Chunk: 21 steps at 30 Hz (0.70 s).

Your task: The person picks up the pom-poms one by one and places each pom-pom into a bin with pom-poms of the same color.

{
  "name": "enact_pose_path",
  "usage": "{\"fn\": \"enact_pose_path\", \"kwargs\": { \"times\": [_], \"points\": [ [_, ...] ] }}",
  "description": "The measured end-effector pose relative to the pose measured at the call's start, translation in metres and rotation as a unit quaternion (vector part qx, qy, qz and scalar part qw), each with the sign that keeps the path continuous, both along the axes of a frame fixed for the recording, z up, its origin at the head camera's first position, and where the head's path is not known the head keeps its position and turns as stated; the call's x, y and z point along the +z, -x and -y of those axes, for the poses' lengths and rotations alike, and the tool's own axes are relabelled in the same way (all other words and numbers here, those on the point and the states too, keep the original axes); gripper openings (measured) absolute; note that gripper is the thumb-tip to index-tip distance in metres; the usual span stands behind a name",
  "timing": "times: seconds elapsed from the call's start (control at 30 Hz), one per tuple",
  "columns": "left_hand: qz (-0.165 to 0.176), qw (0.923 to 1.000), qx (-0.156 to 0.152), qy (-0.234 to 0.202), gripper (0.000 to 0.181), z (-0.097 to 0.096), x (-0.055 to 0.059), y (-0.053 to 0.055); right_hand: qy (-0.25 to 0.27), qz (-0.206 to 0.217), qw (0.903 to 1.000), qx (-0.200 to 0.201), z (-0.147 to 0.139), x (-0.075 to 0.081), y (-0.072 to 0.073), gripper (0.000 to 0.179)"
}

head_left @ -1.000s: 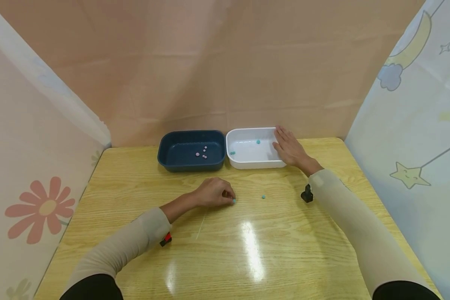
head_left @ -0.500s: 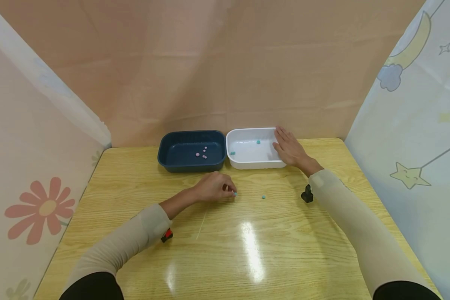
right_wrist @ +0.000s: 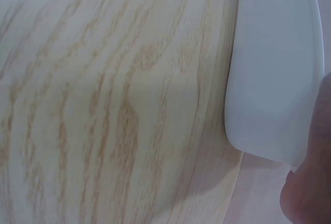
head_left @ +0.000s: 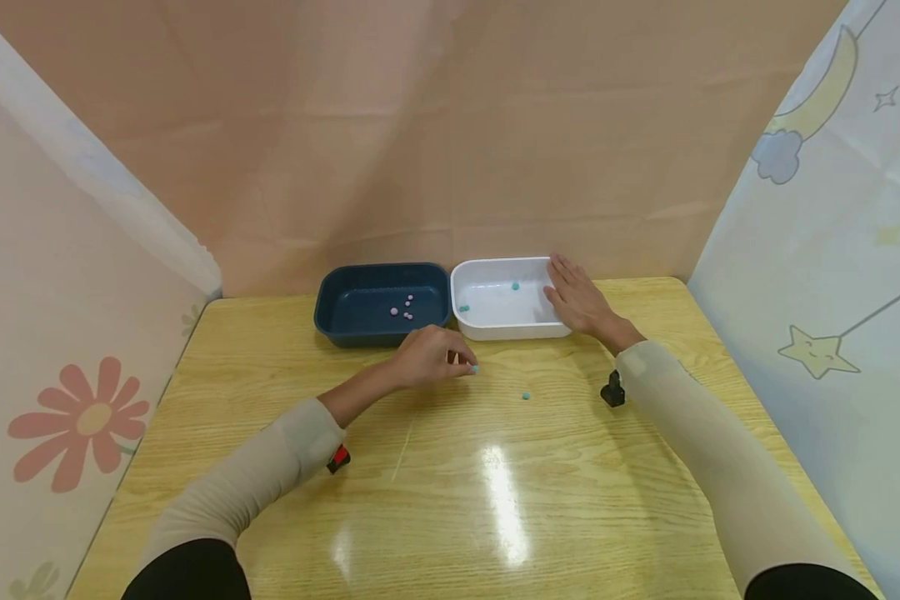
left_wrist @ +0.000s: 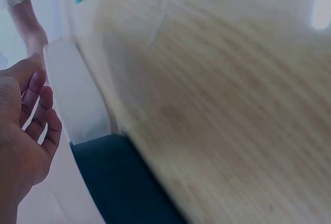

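Between thumb and fingertips my left hand (head_left: 433, 357) pinches a small teal bead (head_left: 476, 368), held in front of the gap between two trays. My right hand (head_left: 579, 302) rests with straight fingers on the right end of the white tray (head_left: 510, 331), which holds a few teal beads (head_left: 515, 286). Another teal bead (head_left: 526, 396) lies on the wooden table, right of my left hand. In the left wrist view the fingers of the left hand (left_wrist: 26, 110) hide the pinched bead. Only part of the right hand (right_wrist: 310, 182) shows in the right wrist view, at the white tray's corner.
A dark blue tray (head_left: 345, 337) stands close against the white one's left side, with several pink beads (head_left: 394, 312) inside. Both sit at the back of the wooden table (head_left: 420, 500). A brown backdrop (head_left: 450, 167) rises behind, and printed sheets stand left and right.
My left hand has lifted the teal bead and carried it forward, toward the trays. The right hand has stayed on the white tray.
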State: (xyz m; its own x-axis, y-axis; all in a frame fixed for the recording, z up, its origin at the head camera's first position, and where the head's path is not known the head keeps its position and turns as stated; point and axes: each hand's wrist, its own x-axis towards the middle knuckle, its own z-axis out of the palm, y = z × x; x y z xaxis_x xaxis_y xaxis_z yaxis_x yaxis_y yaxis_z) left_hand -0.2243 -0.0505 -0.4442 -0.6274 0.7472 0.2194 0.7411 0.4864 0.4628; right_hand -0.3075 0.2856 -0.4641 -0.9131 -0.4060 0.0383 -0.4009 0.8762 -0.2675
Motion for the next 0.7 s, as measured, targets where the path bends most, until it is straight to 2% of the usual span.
{"fn": "enact_pose_path", "kwargs": {
  "times": [0.23, 0.4, 0.7],
  "points": [
    [-0.02, 0.9994, 0.015, -0.025, 0.008, 0.001, 0.015, 0.01, -0.004, 0.001, 1.0, -0.003, 0.0, 0.0, -0.001, 0.069],
    [-0.013, 0.9987, 0.036, -0.033, 0.009, 0.001, 0.023, 0.018, -0.003, -0.004, 1.0, 0.0, 0.001, 0.001, 0.0, 0.068],
    [-0.002, 0.9964, 0.076, -0.039, 0.009, 0.002, 0.03, 0.038, 0.0, -0.01, 1.0, -0.001, 0.0, 0.0, 0.0, 0.067]
  ]
}}
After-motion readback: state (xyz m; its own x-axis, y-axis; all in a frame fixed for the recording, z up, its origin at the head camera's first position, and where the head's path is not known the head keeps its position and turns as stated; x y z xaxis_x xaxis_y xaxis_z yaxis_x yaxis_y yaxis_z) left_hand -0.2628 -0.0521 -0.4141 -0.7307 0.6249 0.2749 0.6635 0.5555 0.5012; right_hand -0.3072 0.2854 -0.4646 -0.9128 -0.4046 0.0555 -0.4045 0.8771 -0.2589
